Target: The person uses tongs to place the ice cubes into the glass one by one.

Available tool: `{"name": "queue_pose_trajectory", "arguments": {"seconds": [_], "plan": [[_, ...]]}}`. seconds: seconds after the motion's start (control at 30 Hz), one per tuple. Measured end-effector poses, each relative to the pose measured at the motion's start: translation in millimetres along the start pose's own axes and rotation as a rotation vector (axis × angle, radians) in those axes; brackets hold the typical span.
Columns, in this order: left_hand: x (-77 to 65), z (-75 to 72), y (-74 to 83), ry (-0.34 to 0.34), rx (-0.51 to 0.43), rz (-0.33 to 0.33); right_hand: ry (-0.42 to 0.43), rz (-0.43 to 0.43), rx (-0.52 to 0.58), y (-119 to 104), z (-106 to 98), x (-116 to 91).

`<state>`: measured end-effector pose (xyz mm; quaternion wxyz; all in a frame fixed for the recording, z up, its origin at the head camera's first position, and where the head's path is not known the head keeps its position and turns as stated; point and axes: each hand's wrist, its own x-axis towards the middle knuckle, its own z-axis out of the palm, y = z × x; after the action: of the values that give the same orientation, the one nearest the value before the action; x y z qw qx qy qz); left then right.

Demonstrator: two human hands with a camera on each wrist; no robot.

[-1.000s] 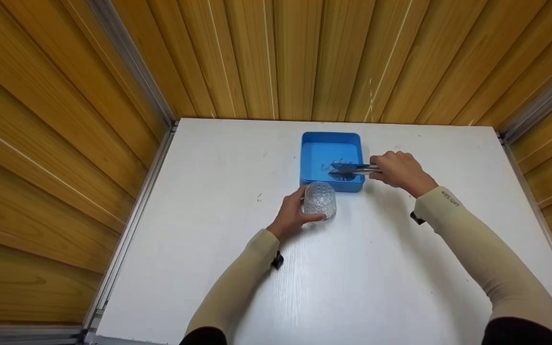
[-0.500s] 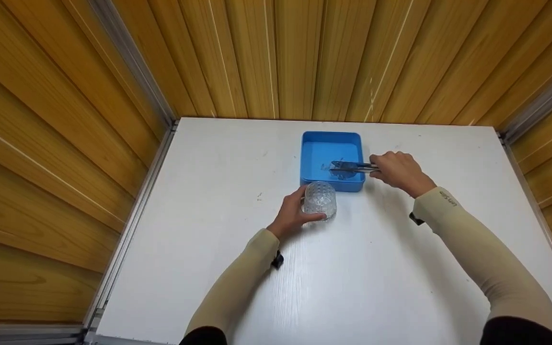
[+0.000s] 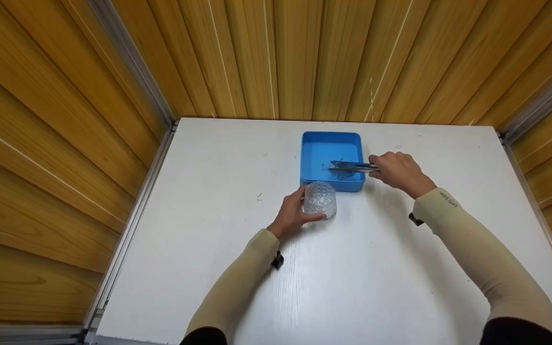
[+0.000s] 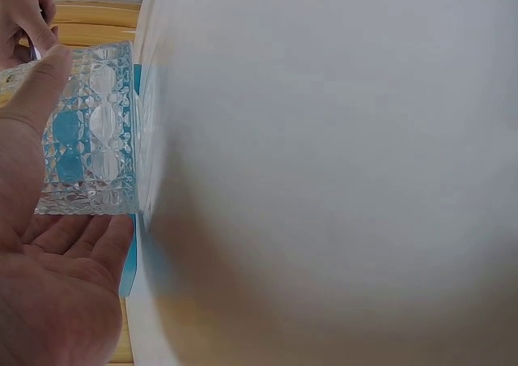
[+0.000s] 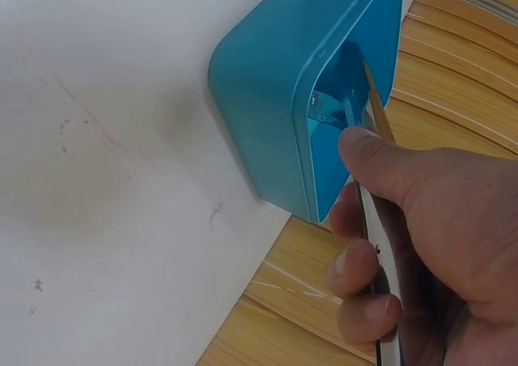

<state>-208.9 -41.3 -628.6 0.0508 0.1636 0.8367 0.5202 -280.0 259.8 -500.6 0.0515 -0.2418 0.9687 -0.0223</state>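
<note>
a white table (image 3: 199,191) is surrounded on three sides by walls (image 3: 295,57) of yellow-brown wooden boards. grey metal rails (image 3: 134,62) stand in the corners between these walls. the table top reflects pale light (image 3: 288,297) and has small dark marks (image 3: 259,197).

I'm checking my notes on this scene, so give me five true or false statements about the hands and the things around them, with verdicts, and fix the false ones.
1. The blue, square, plastic-looking open box sits on the white, flat tabletop. True.
2. The left hand holds the clear, round, patterned glass cup. True.
3. The cup is inside the box. False: it is outside, by the side nearest the person.
4. The right hand grips the long, silver, metal tongs. True.
5. The tongs point away from the box. False: their tips reach into the box's opening.
</note>
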Motion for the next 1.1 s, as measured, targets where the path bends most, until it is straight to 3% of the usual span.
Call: {"name": "queue_pose_trajectory", "arguments": {"seconds": [0.57, 1.1], "plan": [[0.9, -0.2, -0.5, 0.001, 0.024, -0.002, -0.039, 0.041, 0.104, 3.9, -8.1, 0.9], [-0.1, 0.1, 0.3, -0.002, -0.014, -0.013, 0.008, 0.057, 0.200, 5.4, -6.9, -0.3]]}}
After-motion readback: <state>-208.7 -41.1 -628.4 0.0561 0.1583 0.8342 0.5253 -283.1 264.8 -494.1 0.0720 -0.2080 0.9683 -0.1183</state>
